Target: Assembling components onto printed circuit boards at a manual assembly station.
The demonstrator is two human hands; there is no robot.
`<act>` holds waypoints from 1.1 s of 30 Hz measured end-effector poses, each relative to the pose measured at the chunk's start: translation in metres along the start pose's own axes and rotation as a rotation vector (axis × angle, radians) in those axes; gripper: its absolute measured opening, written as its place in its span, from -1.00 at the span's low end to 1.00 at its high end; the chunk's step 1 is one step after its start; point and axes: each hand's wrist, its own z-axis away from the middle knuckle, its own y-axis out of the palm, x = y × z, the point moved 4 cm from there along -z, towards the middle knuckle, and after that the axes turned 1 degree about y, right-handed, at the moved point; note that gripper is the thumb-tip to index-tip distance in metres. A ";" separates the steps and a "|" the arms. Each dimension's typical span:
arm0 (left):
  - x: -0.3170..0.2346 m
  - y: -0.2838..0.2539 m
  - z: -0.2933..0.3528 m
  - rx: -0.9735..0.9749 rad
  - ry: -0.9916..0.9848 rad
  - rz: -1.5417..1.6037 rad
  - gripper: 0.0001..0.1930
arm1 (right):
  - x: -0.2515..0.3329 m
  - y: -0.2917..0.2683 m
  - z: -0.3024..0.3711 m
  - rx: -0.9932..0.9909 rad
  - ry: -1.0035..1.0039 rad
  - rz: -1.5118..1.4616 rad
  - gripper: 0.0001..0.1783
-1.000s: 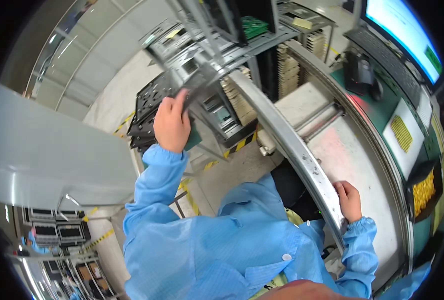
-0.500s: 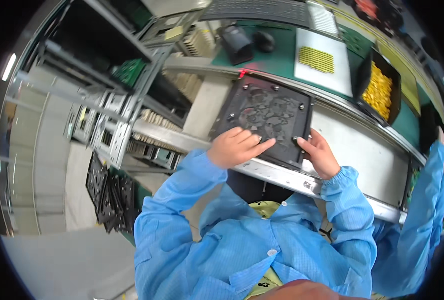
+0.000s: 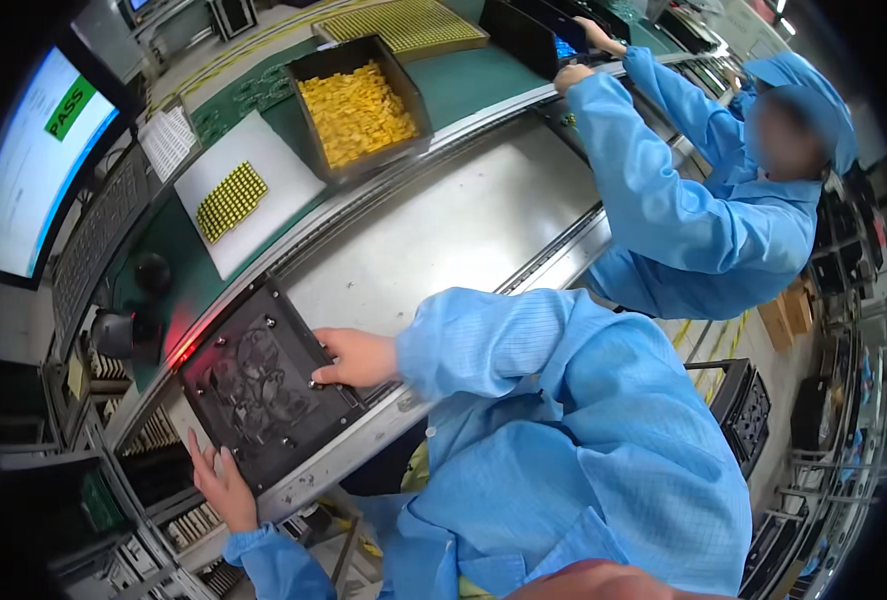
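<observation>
Hands moved apart — black fixture between, yellow-filled bin beyond.

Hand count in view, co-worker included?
4: left hand beside the black plate, right hand on its right edge, co-worker's nearer hand and farther hand at the blue-parts bin. Others may be hidden in the background.

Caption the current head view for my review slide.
Right hand holds the edge of a black plate on a railed line; left hand open beside it.
</observation>
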 end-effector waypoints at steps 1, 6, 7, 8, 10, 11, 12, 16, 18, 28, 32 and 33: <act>0.001 0.002 -0.002 0.027 -0.038 0.145 -0.38 | 0.004 0.002 0.000 0.043 0.021 0.010 -0.33; -0.003 0.004 -0.010 0.059 -0.023 0.139 -0.38 | 0.004 0.000 0.004 -0.023 -0.048 0.022 -0.41; -0.002 0.002 -0.010 0.079 -0.044 0.166 -0.39 | 0.011 0.001 0.005 -0.022 -0.037 0.062 -0.41; -0.003 0.001 -0.010 0.082 -0.051 0.160 -0.39 | 0.014 0.002 0.006 -0.023 -0.027 0.100 -0.40; -0.008 -0.001 -0.010 0.059 -0.018 0.008 -0.40 | 0.008 0.003 0.002 -0.045 -0.017 0.173 -0.40; -0.009 -0.001 -0.012 0.067 -0.019 0.001 -0.40 | 0.005 0.003 0.002 -0.068 -0.008 0.251 -0.40; -0.009 -0.003 -0.011 0.086 -0.031 0.029 -0.41 | 0.007 0.005 0.001 -0.061 -0.007 0.243 -0.40; -0.007 -0.006 -0.004 0.022 -0.054 -0.050 -0.43 | 0.010 0.005 0.005 -0.064 0.009 0.235 -0.40; -0.014 -0.003 -0.009 0.089 -0.022 -0.058 -0.45 | 0.011 0.005 0.010 -0.082 -0.017 0.255 -0.40; -0.017 -0.006 -0.014 0.112 -0.057 -0.013 -0.50 | 0.009 0.009 0.000 -0.059 0.122 0.185 -0.35; 0.011 -0.037 -0.019 0.048 0.026 -0.022 -0.57 | 0.005 0.017 0.005 -0.376 -0.076 0.239 -0.23; 0.015 -0.044 -0.027 0.030 0.068 -0.218 -0.60 | 0.029 0.013 0.015 -0.470 -0.203 0.287 -0.18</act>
